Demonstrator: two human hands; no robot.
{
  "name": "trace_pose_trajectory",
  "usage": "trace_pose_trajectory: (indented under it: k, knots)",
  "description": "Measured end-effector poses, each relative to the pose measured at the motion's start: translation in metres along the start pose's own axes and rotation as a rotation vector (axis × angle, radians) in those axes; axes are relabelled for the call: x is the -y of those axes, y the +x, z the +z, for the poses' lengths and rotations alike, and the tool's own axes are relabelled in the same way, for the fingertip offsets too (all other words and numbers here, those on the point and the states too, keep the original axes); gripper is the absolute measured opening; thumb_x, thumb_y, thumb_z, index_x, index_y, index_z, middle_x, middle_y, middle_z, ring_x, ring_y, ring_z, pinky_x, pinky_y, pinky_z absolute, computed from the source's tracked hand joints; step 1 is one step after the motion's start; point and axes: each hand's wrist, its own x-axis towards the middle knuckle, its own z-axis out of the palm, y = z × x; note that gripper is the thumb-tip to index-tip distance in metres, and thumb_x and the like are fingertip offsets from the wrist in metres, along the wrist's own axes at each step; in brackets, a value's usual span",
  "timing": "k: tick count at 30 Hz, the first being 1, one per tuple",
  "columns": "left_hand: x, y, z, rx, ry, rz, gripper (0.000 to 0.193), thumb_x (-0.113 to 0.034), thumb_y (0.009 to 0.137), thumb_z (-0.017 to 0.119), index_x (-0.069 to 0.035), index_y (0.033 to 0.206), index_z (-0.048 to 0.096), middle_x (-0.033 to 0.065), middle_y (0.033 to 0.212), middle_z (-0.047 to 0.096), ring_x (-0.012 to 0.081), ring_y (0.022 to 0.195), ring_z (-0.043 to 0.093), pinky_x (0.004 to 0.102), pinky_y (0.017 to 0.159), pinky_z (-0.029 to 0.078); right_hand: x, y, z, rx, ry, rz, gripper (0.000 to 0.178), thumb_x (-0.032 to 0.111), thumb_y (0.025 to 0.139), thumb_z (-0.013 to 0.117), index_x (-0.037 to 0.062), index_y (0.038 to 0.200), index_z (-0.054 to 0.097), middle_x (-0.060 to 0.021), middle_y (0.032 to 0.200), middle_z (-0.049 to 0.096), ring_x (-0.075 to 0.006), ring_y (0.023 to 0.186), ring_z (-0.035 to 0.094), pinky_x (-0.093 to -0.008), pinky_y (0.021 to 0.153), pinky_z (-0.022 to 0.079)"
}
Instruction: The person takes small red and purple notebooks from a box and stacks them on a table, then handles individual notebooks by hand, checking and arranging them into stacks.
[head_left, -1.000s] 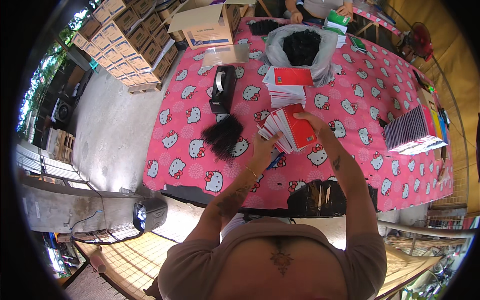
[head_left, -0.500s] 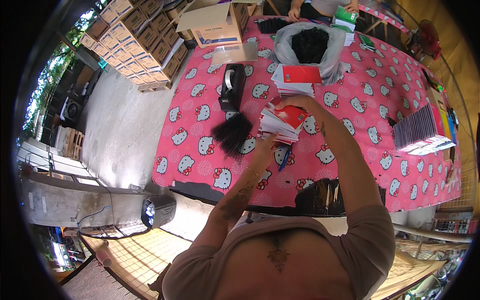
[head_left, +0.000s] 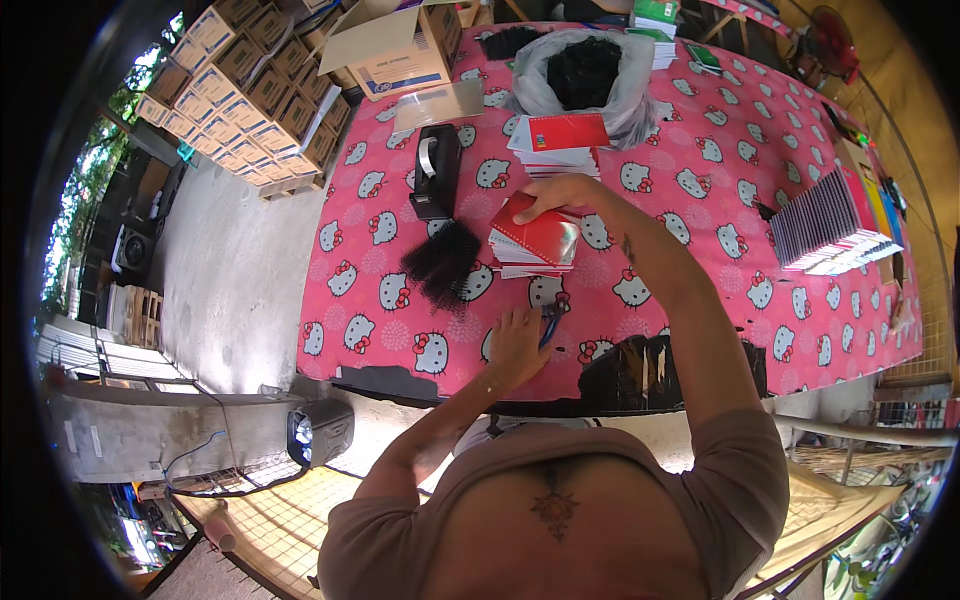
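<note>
My right hand is closed on the upper edge of a red-covered notebook, its thumb on the cover. This notebook lies askew on a small pile of white-paged notebooks with punched edges. My left hand rests palm down near the table's front edge, fingers stretched out. Right beside it, between fingers and thumb, is a blue-handled hand tool, perhaps pliers, partly hidden. Left of the pile lies a bundle of black spiral binding coils. Behind it stands another stack of red notebooks.
A black tape-dispenser-like device stands at left. Behind are a plastic bag of black coils, a clear sheet and an open carton. Bound notebooks stand at right on the pink patterned cloth; stacked cartons are beyond.
My left hand has left the notebook pile and come down toward me beside the blue-handled tool. My right hand stays at the top notebook. The view has shifted slightly.
</note>
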Motion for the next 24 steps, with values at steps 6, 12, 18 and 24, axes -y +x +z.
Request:
trace_pose_trajectory:
  k: [6, 12, 18, 24]
  knots:
    - [0.015, -0.013, -0.019, -0.255, -0.131, 0.114, 0.062, -0.033, 0.082, 0.071, -0.008, 0.135, 0.05, 0.0228, 0.13, 0.047, 0.0404, 0.124, 0.044, 0.0559, 0.102, 0.037, -0.008, -0.018, 0.009, -0.271, 0.039, -0.105, 0.057, 0.049, 0.094, 0.061, 0.0032, 0.128, 0.058, -0.0083, 0.122, 0.063, -0.0167, 0.114, 0.056, -0.0318, 0.097, 0.044]
    - [0.026, 0.077, -0.087, -0.437, 0.27, 0.566, 0.052, -0.033, 0.09, 0.064, -0.013, 0.136, 0.052, 0.0189, 0.138, 0.047, 0.0383, 0.128, 0.043, 0.0563, 0.105, 0.035, -0.062, -0.099, 0.082, -1.087, 0.379, -0.248, 0.052, 0.044, 0.099, 0.054, 0.0049, 0.133, 0.057, -0.0084, 0.13, 0.06, -0.0181, 0.121, 0.054, -0.0322, 0.1, 0.042]
    - [0.035, 0.124, -0.062, -0.437, 0.235, 0.629, 0.046, -0.033, 0.093, 0.06, -0.014, 0.134, 0.055, 0.0159, 0.13, 0.054, 0.0343, 0.114, 0.049, 0.051, 0.095, 0.039, -0.102, -0.178, 0.267, -1.991, 0.7, -0.212, 0.043, 0.035, 0.1, 0.058, 0.0023, 0.126, 0.06, -0.0046, 0.11, 0.066, -0.0136, 0.099, 0.061, -0.0295, 0.086, 0.047]
    - [0.021, 0.121, -0.043, -0.53, 0.28, 0.636, 0.052, -0.035, 0.094, 0.059, -0.012, 0.14, 0.05, 0.0195, 0.134, 0.05, 0.0397, 0.119, 0.048, 0.0573, 0.1, 0.037, -0.169, -0.216, 0.447, -2.516, 1.138, 0.207, 0.027, 0.031, 0.101, 0.052, 0.0114, 0.115, 0.063, 0.0002, 0.101, 0.061, -0.0113, 0.088, 0.055, -0.028, 0.076, 0.042]
